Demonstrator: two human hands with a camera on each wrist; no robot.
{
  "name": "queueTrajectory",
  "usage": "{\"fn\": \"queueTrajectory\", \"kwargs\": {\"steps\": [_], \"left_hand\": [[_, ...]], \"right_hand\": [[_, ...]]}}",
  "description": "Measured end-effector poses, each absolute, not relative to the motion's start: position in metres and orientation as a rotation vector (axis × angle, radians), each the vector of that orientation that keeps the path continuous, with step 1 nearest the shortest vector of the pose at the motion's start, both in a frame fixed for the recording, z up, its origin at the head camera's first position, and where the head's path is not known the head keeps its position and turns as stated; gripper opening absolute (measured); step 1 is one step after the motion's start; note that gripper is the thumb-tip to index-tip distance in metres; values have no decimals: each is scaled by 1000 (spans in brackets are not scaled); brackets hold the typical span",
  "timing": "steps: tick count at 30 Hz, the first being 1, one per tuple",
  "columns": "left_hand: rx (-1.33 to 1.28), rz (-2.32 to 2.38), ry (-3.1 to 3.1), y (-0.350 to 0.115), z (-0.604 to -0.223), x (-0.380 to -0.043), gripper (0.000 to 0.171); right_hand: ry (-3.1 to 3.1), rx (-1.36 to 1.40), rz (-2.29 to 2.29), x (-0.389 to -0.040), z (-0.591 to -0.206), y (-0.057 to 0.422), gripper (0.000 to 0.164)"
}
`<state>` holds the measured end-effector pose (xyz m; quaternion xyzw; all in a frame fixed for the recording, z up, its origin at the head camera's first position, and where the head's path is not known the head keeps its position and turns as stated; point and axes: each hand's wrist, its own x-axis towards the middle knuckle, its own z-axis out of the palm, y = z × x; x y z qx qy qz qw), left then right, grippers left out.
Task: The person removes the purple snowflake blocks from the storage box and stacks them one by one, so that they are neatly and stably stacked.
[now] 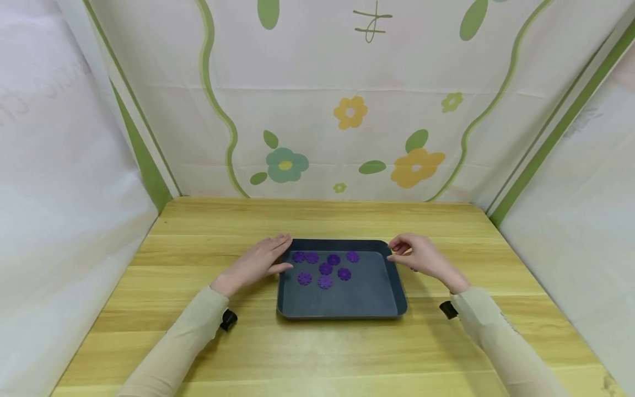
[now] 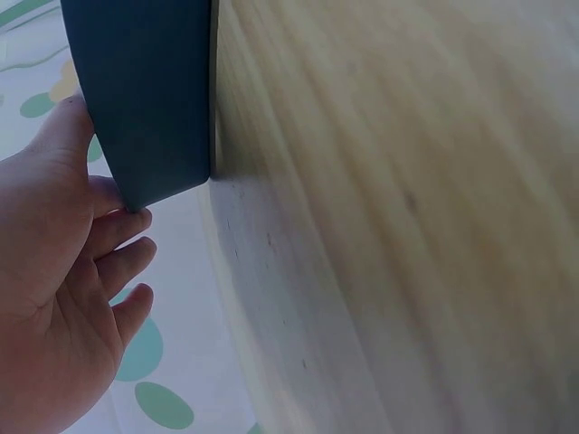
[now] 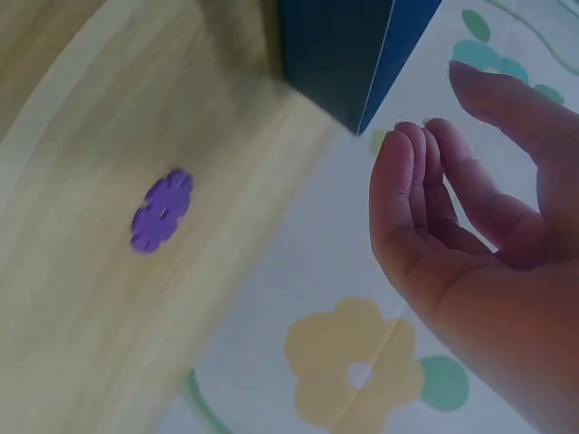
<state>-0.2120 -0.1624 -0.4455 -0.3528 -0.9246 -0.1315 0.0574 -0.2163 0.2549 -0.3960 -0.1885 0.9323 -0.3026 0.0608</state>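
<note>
In the head view, a dark tray (image 1: 347, 306) sits on a wooden table (image 1: 317, 353), with eight purple flower-shaped pieces (image 1: 344, 274) lying flat toward its far and left parts. Some touch or nearly touch; others lie apart. The left hand (image 1: 260, 259) rests at the tray's far left corner, fingers stretched out and thumb reaching across the left rim. The right hand (image 1: 416, 255) is by the far right corner, fingers bent and thumb held away from them. One more purple piece (image 1: 414, 269) (mostly hidden under that hand) lies on the table, right of the tray. Behind stands a white cloth (image 1: 307, 110) printed with flowers and leaves.

In the left wrist view, the thumb and fingers lie loosely about the tray's corner, touching it.

In the right wrist view, the loose piece lies flat on the wood, apart from the hand. The right hand is loosely curved, with a clear gap between thumb and fingertips, close to the tray's corner.
</note>
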Motion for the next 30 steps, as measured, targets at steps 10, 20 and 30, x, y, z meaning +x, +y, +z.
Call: {"fn": "queueTrajectory", "kwargs": {"steps": [10, 20, 30], "left_hand": [[-1063, -388, -2825, -163, -445, -211, 69], [-1076, -397, -2808, -162, -441, -211, 69], [-1089, -352, -2752, -163, -443, -211, 68]], "right_hand": [[2771, -759, -842, -220, -400, 227, 26], [2679, -845, -767, -222, -403, 209, 28], [2609, -931, -733, -222, -402, 189, 27]]}}
